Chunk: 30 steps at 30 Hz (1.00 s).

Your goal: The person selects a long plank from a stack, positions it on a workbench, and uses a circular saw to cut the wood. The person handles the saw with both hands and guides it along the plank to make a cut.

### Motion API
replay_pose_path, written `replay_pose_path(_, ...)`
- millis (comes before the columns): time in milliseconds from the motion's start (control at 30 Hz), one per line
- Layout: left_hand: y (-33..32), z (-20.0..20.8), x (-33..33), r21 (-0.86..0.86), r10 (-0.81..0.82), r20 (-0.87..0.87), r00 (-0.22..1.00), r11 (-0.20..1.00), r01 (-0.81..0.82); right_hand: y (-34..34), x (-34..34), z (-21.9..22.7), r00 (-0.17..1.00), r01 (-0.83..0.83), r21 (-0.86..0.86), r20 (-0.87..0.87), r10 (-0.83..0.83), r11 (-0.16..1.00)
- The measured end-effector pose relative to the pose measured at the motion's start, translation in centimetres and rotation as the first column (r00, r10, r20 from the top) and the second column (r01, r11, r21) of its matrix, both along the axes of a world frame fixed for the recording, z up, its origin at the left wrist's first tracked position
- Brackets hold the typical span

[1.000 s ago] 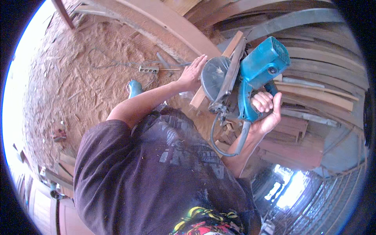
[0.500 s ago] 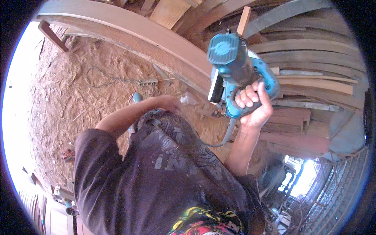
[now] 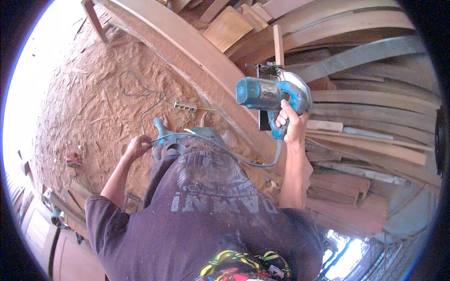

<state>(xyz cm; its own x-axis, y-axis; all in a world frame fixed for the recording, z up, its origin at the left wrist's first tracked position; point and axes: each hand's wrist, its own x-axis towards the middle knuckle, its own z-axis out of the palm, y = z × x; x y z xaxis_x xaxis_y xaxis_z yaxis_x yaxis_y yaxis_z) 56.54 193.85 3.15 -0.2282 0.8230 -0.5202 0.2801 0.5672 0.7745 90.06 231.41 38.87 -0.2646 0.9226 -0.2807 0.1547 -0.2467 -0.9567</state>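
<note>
My right hand (image 3: 292, 122) is wrapped round the rear handle of a blue circular saw (image 3: 259, 93), held up at the right of my body. The saw's motor points left and its dark base plate stands on edge. A grey power cord (image 3: 220, 148) runs from the handle across my front in a slack curve. On the left, my left hand (image 3: 139, 146) is closed on this cord near my hip, fingers pinched round it. Beyond the saw, a long wooden beam (image 3: 187, 47) slants from far left to the middle; the saw hangs over its near end.
A white power strip (image 3: 185, 107) with a dark cable lies on the shavings-covered floor (image 3: 93, 117) by my bare feet. Stacked curved boards (image 3: 370, 110) fill the right side. Loose wood blocks (image 3: 229, 30) lie at the back. Wooden panels (image 3: 77, 262) stand at lower left.
My left hand has swung out from my front to the left and now holds the cord, drawn across my body. The saw has turned in my right hand, its motor now pointing left.
</note>
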Motion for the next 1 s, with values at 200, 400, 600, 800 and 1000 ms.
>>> replay_pose_path(200, 4.7, 3.8, 8.4, -0.065, 0.267, 0.075, 0.961, 0.963, -0.263, 5.4, 2.6, -2.5, 0.926, -0.320, 0.042, 0.224, 0.303, 0.947)
replay_pose_path(400, 10.3, 9.4, 11.9, 0.115, 0.402, -0.020, 0.916, 0.911, -0.397, 9.9, 4.6, -6.7, 0.740, -0.668, 0.310, 0.371, 0.561, 0.676)
replay_pose_path(600, 18.7, 18.8, 12.8, 0.143, 0.454, -0.013, 0.891, 0.882, -0.448, 11.9, 6.9, -8.9, 0.683, -0.731, 0.273, 0.317, 0.659, 0.626)
replay_pose_path(800, 32.2, 27.4, 16.7, 0.360, 0.324, -0.088, 0.942, 0.892, -0.274, 12.9, 7.9, -9.8, 0.627, -0.773, 0.178, 0.352, 0.694, 0.609)
replay_pose_path(1000, 43.2, 30.2, 23.6, 0.567, 0.008, -0.345, 0.938, 0.798, 0.202, 12.3, 8.9, -9.5, 0.614, -0.767, 0.111, 0.412, 0.673, 0.632)
